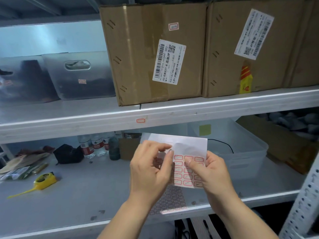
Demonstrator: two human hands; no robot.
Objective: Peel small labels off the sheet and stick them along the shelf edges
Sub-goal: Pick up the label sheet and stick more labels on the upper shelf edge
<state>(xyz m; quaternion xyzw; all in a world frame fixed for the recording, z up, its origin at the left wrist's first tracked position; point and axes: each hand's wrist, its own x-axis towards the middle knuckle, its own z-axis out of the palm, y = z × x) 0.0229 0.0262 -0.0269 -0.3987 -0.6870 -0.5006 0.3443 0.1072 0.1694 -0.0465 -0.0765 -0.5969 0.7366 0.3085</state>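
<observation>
A white label sheet (pixel 185 149) with rows of small red-bordered labels is held up in front of the lower shelf. My right hand (pixel 211 176) grips its right side, thumb lying across the labels. My left hand (pixel 150 171) is at the sheet's left edge, thumb and fingers pinching there; a small label at its fingertips is blurred. One red-bordered label (pixel 140 120) is stuck on the upper shelf edge (pixel 86 125). More label sheets (pixel 170 200) lie flat on the lower shelf under my hands.
Two cardboard boxes (pixel 146 54) and clear bins (pixel 79 76) stand on the upper shelf. On the lower shelf are a yellow tape measure (pixel 44 180), water bottles (pixel 93 145), a black pouch (pixel 68 154) and a clear tub (pixel 241 149). A perforated upright (pixel 303 200) stands at right.
</observation>
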